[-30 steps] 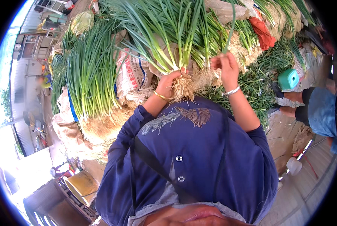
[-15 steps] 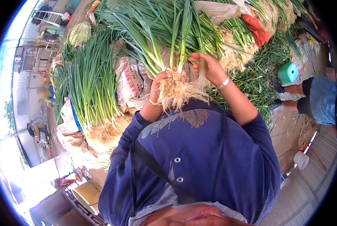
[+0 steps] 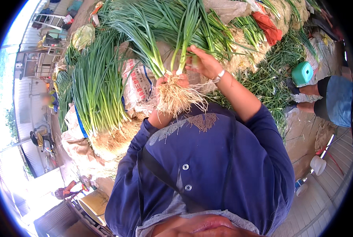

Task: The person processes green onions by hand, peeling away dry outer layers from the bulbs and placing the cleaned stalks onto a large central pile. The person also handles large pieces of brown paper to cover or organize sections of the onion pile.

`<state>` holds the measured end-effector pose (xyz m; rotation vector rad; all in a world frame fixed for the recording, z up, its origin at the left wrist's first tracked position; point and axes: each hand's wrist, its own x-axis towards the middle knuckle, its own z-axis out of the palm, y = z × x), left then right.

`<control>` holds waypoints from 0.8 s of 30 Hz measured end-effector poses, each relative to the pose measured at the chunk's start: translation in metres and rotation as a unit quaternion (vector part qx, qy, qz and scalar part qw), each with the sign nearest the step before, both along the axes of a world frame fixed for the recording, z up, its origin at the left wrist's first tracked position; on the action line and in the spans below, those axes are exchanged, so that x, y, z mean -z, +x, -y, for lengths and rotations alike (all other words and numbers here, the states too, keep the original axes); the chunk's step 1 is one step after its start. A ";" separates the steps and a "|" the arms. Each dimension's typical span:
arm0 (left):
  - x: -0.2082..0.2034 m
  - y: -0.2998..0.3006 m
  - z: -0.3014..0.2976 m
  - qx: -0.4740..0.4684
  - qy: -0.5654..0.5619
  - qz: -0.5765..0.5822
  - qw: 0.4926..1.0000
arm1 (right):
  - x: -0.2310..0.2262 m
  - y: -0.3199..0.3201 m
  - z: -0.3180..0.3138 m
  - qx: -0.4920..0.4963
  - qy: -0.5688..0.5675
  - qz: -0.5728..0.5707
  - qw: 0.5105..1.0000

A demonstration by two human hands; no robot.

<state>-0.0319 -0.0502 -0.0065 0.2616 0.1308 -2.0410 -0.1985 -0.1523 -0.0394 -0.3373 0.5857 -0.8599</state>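
My left hand (image 3: 161,81) is closed round a bunch of green onions (image 3: 156,63), just above its pale, shaggy roots (image 3: 180,96). The bunch is upright in front of my chest, its long green leaves pointing away from me. Just right of the stalks is my right hand (image 3: 206,65), its fingers stretched towards the rightmost stalk and at least close to touching it. A small blurred pale-green patch shows at those fingers; I cannot make out what it is.
Stacked green onions (image 3: 101,87) lie at left beside a printed woven sack (image 3: 139,85). More onions and a red cloth (image 3: 267,27) are at the back. Loose leaves (image 3: 269,83) cover the floor at right, near a teal plastic container (image 3: 302,73) and another person's legs (image 3: 308,98).
My right hand has moved left, closer to the stalks. The bunch in my left hand has shifted slightly left, and its stalks have drawn nearer together.
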 end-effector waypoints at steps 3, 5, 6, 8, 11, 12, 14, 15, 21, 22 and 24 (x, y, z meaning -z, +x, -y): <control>-0.006 -0.007 0.000 -0.009 -0.033 -0.028 0.999 | 0.014 0.005 0.008 -0.005 -0.028 0.019 0.999; -0.011 -0.005 -0.001 -0.039 0.011 -0.024 0.999 | -0.010 -0.005 -0.020 0.009 -0.061 0.016 0.998; -0.010 -0.003 0.001 -0.009 0.015 0.000 1.000 | -0.017 -0.014 -0.035 0.019 -0.079 0.011 0.997; -0.004 0.005 0.002 0.038 0.022 0.050 0.998 | -0.022 -0.018 -0.058 0.102 -0.108 -0.011 0.989; 0.004 -0.005 0.001 0.027 0.055 0.181 0.982 | -0.055 -0.027 -0.064 0.119 -0.118 -0.018 0.986; 0.017 -0.004 0.005 0.035 0.069 0.204 0.976 | -0.051 -0.034 -0.064 0.111 -0.129 0.001 0.985; -0.003 -0.009 0.009 0.067 0.019 0.143 0.987 | -0.032 -0.049 -0.065 0.092 -0.145 0.045 0.984; -0.011 -0.009 0.010 0.080 -0.007 0.110 0.991 | -0.029 -0.060 -0.068 0.077 -0.160 0.011 0.984; -0.006 0.013 0.010 -0.003 -0.166 -0.066 0.984 | 0.097 -0.206 -0.105 -0.245 -0.077 -0.615 0.746; -0.007 0.014 0.012 -0.016 -0.218 -0.079 0.973 | 0.103 -0.212 -0.117 -0.283 -0.179 -0.720 0.608; -0.006 0.015 0.013 -0.022 -0.205 -0.006 0.978 | 0.106 -0.208 -0.129 -0.295 -0.284 -0.850 0.332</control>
